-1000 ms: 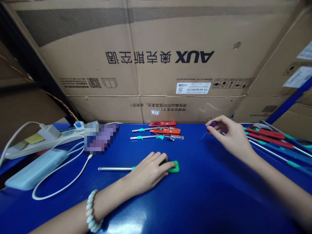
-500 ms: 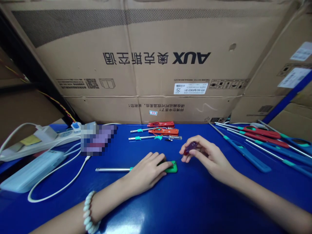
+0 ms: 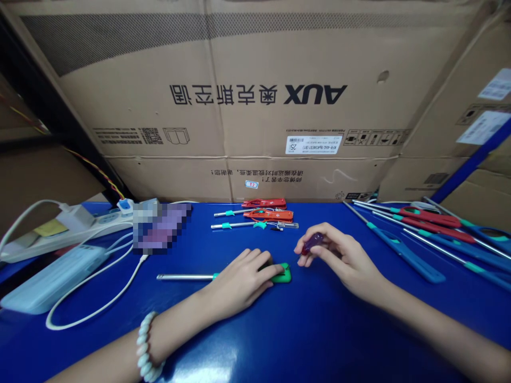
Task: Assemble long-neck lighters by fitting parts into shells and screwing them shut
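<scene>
My left hand (image 3: 247,276) is closed over a green gas lighter (image 3: 284,273) lying on the blue table. The lighter's long metal tube (image 3: 186,277) sticks out to the left from under my wrist, and its rounded green end shows past my fingertips. In my right hand (image 3: 339,252), a small screwdriver (image 3: 313,242) with a translucent purple and red handle is pinched between thumb and fingers, just right of the green end. The thin shaft is barely visible, so I cannot tell whether its tip touches the lighter.
Opened red lighter parts (image 3: 269,215) with thin tubes lie behind my hands. Several blue and red lighters (image 3: 407,255) are heaped at right. At left are a power strip (image 3: 24,250), a light-blue power bank (image 3: 59,279) and white cables. A large cardboard box (image 3: 239,133) stands behind.
The screwdriver's thin shaft, visible beside the green end before, is hard to make out now. Both hands stay in nearly the same place.
</scene>
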Action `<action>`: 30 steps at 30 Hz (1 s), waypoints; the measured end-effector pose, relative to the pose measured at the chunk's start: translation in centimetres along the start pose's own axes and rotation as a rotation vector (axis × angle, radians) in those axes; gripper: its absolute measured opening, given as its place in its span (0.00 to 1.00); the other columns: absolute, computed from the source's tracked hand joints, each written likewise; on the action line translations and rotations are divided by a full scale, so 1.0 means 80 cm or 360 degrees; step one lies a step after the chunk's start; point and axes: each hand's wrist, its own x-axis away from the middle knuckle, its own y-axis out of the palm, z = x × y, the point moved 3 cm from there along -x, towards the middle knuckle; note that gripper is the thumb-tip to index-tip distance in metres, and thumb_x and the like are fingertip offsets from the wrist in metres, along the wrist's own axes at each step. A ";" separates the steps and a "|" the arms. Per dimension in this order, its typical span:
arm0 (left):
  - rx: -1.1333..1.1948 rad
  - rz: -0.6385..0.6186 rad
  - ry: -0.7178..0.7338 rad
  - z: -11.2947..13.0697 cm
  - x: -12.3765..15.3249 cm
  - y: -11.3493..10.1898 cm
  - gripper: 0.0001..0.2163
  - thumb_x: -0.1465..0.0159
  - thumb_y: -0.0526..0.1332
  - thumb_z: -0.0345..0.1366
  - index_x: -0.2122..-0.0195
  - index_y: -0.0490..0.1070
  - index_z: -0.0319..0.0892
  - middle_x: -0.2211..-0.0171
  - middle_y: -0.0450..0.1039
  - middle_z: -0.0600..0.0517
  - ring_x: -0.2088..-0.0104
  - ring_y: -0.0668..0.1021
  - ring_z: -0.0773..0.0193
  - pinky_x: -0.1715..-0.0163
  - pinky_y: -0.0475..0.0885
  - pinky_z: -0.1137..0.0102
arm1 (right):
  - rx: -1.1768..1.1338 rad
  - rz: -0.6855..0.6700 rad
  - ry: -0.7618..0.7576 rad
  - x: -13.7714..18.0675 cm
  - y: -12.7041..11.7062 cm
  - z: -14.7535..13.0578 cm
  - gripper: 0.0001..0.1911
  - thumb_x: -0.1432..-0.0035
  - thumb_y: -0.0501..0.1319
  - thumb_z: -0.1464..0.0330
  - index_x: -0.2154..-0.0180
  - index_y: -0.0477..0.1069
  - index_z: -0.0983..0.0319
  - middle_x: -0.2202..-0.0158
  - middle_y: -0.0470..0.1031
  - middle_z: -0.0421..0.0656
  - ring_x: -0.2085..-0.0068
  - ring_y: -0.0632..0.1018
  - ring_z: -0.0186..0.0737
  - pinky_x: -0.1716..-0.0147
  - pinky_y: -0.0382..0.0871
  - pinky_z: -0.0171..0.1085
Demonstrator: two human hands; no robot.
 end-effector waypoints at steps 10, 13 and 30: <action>-0.0020 0.0045 0.0000 0.003 0.002 0.000 0.14 0.29 0.49 0.35 0.45 0.63 0.46 0.59 0.66 0.47 0.58 0.71 0.57 0.56 0.66 0.61 | 0.1007 -0.0006 -0.0585 -0.027 0.015 -0.014 0.08 0.37 0.57 0.69 0.55 0.65 0.61 0.66 0.75 0.44 0.66 0.77 0.39 0.64 0.71 0.38; -0.0014 0.0064 -0.0002 0.002 0.003 0.001 0.14 0.29 0.49 0.35 0.44 0.63 0.46 0.59 0.66 0.47 0.58 0.71 0.57 0.55 0.67 0.60 | 0.1149 0.0017 -0.0523 -0.041 0.018 -0.018 0.05 0.38 0.58 0.67 0.61 0.67 0.62 0.68 0.75 0.44 0.67 0.76 0.41 0.66 0.70 0.38; 0.0008 0.0047 -0.0003 0.001 0.003 0.001 0.14 0.29 0.50 0.35 0.44 0.63 0.46 0.59 0.66 0.48 0.58 0.70 0.58 0.56 0.66 0.62 | 0.0874 -0.0177 -0.0519 -0.034 0.012 -0.026 0.15 0.36 0.49 0.75 0.49 0.65 0.61 0.59 0.73 0.46 0.60 0.76 0.38 0.60 0.72 0.37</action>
